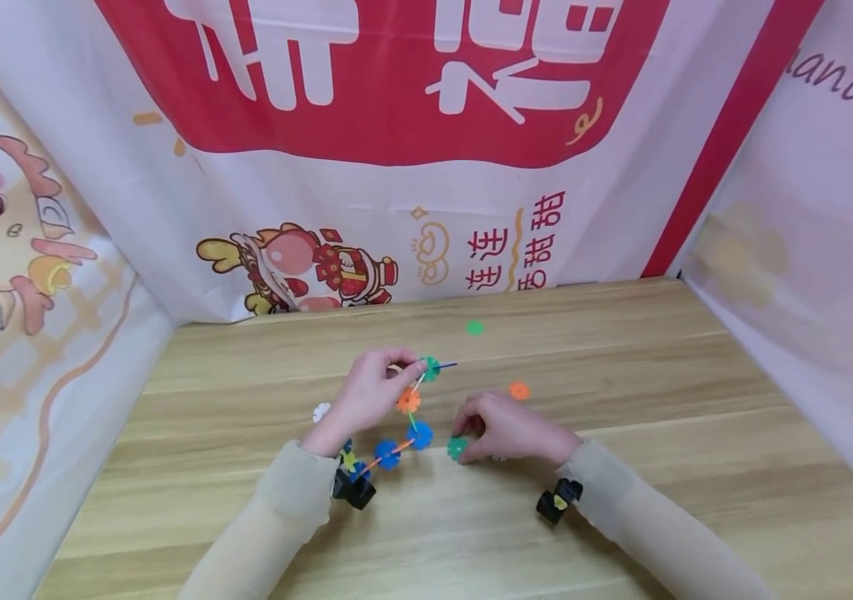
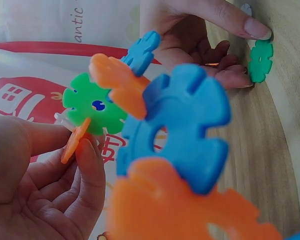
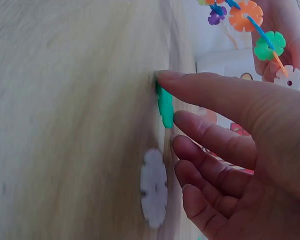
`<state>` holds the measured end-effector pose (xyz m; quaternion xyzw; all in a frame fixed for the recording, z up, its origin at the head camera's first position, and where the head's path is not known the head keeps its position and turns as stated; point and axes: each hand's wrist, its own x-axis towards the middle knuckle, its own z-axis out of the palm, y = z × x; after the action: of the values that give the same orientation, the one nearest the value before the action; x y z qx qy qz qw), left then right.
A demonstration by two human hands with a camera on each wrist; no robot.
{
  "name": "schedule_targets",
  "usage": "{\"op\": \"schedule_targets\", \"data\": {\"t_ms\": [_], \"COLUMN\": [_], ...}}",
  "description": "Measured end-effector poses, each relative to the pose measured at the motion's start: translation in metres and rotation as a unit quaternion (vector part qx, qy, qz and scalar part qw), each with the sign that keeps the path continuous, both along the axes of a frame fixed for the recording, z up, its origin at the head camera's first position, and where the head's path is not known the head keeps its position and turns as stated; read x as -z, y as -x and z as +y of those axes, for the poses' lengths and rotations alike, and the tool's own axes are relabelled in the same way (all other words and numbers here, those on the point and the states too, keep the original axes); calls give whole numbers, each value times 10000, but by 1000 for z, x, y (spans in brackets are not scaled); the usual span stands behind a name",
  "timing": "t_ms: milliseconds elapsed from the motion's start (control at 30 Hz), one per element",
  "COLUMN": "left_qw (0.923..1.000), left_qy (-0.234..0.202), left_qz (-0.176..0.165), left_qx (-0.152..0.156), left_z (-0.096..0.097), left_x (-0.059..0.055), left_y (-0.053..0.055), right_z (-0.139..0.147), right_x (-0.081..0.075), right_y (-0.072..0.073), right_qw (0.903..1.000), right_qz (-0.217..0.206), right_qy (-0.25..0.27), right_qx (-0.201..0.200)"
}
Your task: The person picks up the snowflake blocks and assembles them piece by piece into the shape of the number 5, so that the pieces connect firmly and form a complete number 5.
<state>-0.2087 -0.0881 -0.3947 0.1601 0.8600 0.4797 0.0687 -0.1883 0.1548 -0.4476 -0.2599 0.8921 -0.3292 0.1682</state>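
Note:
My left hand [image 1: 370, 390] holds up a chain of interlocked plastic snowflake discs, pinching it near its upper end beside a green disc [image 1: 430, 368]. Orange, blue and other coloured discs hang below; a blue disc [image 2: 190, 110] looms large in the left wrist view. Low over the wooden table, my right hand [image 1: 505, 429] pinches a loose green snowflake disc [image 3: 165, 106] at its edges between thumb and index finger. The disc stays at the tabletop. Beneath the other right fingers lies a white disc [image 3: 154, 190], mostly hidden in the head view.
Loose discs lie about the wooden table [image 1: 621, 350]: an orange one [image 1: 520, 390] beyond my right hand, a light green one [image 1: 475, 327] farther back, and a white one [image 1: 321, 412] left of my left hand. Printed cloth walls [image 1: 336, 192] enclose the back and sides.

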Motion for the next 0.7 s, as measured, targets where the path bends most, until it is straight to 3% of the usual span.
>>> {"op": "schedule_targets", "data": {"t_ms": [700], "left_qw": [9998], "left_qy": [-85], "left_qz": [-178], "left_qx": [-20], "left_z": [-2], "left_x": [2], "left_y": [-2], "right_z": [-2], "right_x": [4], "right_y": [2], "right_qw": [9975], "right_qz": [-440], "right_qy": [546], "right_qx": [129]}}
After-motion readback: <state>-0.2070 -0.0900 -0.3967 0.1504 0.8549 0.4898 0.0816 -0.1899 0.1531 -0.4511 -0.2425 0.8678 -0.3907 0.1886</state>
